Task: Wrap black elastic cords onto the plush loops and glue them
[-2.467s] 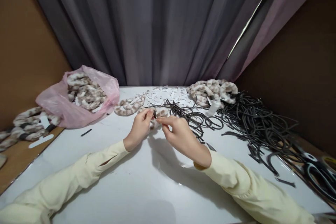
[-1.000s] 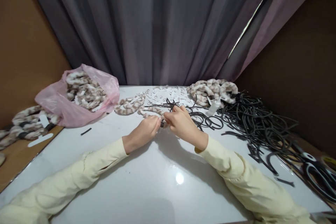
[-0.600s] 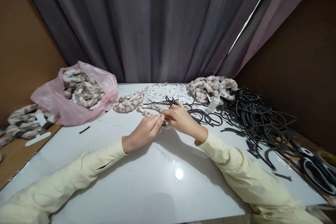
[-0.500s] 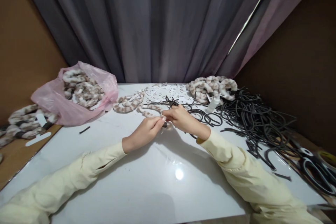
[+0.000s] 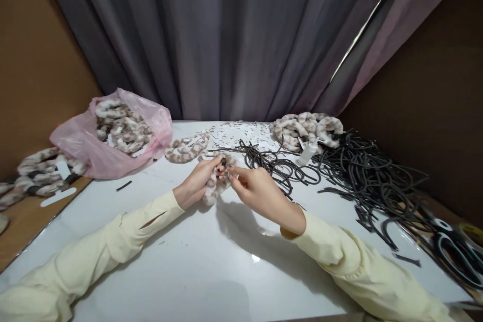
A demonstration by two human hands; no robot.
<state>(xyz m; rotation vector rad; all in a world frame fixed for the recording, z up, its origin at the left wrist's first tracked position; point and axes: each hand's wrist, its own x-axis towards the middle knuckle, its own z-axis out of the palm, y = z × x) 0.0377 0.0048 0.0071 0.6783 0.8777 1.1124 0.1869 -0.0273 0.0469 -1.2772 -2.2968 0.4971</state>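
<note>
My left hand (image 5: 202,180) is closed around a furry tube (image 5: 211,193), white with brown spots, that hangs below my fingers. A short black end (image 5: 223,161) sticks up beside my left thumb. Close by on the right, my right hand (image 5: 258,191) pinches thumb and fingertips together against the furry piece. What lies between those fingertips is too small to make out. Behind my hands, another furry strip (image 5: 186,148) rests on the white table (image 5: 181,271), with thin black cords (image 5: 271,163) to its right.
At the left stands a pink plastic bag (image 5: 75,146) of furry loops, with more loops (image 5: 41,168) beside it. Small white bits (image 5: 241,133) lie at the back. Toward the right are a furry pile (image 5: 302,128), a translucent bottle (image 5: 307,154), a heap of black cords (image 5: 370,171) and scissors (image 5: 453,256).
The furry tube now hangs from my left hand, its black end upright. My right hand has let go of the black cords and come down beside my left fingers.
</note>
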